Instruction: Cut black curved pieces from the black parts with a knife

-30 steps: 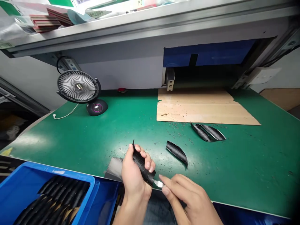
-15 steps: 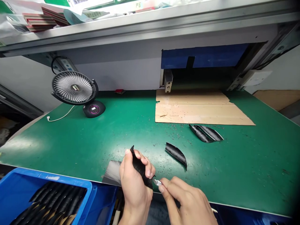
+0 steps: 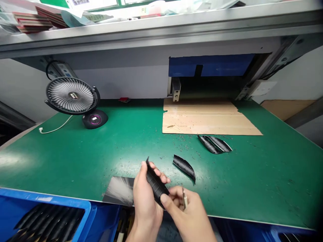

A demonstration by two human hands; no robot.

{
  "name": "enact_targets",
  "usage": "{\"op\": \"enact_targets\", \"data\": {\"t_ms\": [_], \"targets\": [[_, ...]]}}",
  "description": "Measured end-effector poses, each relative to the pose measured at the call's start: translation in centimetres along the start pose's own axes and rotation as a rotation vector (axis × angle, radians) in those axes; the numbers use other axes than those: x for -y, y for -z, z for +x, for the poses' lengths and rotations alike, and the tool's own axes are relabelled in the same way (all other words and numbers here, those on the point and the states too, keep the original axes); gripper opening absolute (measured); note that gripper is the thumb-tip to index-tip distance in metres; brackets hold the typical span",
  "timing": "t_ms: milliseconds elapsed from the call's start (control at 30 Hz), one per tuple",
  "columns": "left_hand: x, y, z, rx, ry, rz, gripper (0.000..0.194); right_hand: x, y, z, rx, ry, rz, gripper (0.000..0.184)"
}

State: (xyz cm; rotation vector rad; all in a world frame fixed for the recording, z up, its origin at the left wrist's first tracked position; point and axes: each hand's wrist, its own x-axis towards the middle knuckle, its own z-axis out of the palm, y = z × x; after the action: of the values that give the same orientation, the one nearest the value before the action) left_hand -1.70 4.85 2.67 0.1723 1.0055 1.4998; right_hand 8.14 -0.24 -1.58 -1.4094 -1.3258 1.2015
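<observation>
My left hand (image 3: 144, 198) is closed around a curved black ribbed plastic part (image 3: 154, 183), held upright over the near edge of the green table (image 3: 101, 151). My right hand (image 3: 188, 215) holds a small metal blade tool (image 3: 184, 197) between its fingers, and its thumb presses on the lower end of the black part. A similar black part (image 3: 184, 166) lies on the mat just beyond my hands. Two more black parts (image 3: 214, 144) lie side by side farther right.
A flat cardboard sheet (image 3: 207, 117) lies at the back. A desk fan (image 3: 72, 98) stands at back left. A blue bin (image 3: 45, 218) with several black parts sits at the near left. A dark grey pad (image 3: 118, 190) lies by the table edge. Small black shavings dot the mat.
My right hand has drawn the blade tip off the part's end, turned the tool upright, and its thumb now rests on the part. The view has shifted right.
</observation>
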Motion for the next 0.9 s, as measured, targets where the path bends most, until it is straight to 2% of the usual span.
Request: {"op": "enact_targets", "data": {"t_ms": [33, 67, 167, 267, 367, 433, 500, 567, 600, 667, 733, 767, 800, 833, 900], "targets": [[0.4, 0.2, 0.2, 0.020, -0.020, 0.069, 0.022, -0.1, 0.1, 0.1, 0.027, -0.029, -0.020, 0.031], [0.8, 0.4, 0.7, 0.038, -0.062, 0.171, 0.025, -0.2, 0.5, 0.1, 0.012, 0.005, -0.101, 0.035], [1.5, 1.1, 3.4, 0.092, -0.224, 0.542, 0.028, -1.1, 3.0, -0.2, -0.197, 0.194, -0.533, 0.034], [1.6, 1.4, 6.8, 0.146, -0.307, 0.770, 0.025, -2.3, 5.5, 0.0, -0.296, 0.175, -0.873, 0.028], [1.5, 0.9, 9.0, 0.162, -0.391, 0.883, 0.016, -3.4, 6.8, 1.0, -0.285, 0.174, -0.991, 0.013], [1.1, 0.2, 9.1, 0.155, -0.467, 0.919, 0.019, -3.6, 7.7, 1.6, -0.313, 0.189, -0.998, 0.027], [0.6, -0.6, 8.0, 0.167, -0.503, 0.924, 0.024, -3.1, 8.8, 2.2, -0.346, 0.212, -0.976, 0.037], [0.3, -1.2, 6.0, 0.237, -0.461, 0.935, 0.023, -1.6, 9.9, 2.6, -0.280, 0.336, -0.898, 0.044], [0.3, -1.5, 4.8, 0.303, -0.386, 0.933, 0.026, -0.7, 10.3, 2.7, -0.204, 0.432, -0.851, 0.047], [0.5, -2.0, 2.6, 0.486, -0.065, 0.840, 0.037, 1.4, 10.4, 2.9, -0.049, 0.623, -0.771, 0.053], [0.7, -2.3, 1.1, 0.586, 0.286, 0.589, 0.040, 3.1, 9.7, 2.5, -0.039, 0.690, -0.737, 0.052], [0.6, -2.3, 0.7, 0.567, 0.391, 0.428, 0.037, 3.6, 9.1, 2.1, -0.089, 0.675, -0.715, 0.049], [0.4, -2.3, 0.5, 0.501, 0.422, 0.279, 0.033, 3.8, 8.5, 1.6, -0.140, 0.645, -0.679, 0.049], [0.0, -2.2, 0.6, 0.403, 0.383, 0.163, 0.029, 3.8, 7.8, 0.9, -0.167, 0.611, -0.636, 0.052], [-1.2, -1.8, 0.9, 0.200, 0.250, 0.023, 0.023, 3.1, 6.5, -0.4, -0.130, 0.578, -0.543, 0.051]]}}
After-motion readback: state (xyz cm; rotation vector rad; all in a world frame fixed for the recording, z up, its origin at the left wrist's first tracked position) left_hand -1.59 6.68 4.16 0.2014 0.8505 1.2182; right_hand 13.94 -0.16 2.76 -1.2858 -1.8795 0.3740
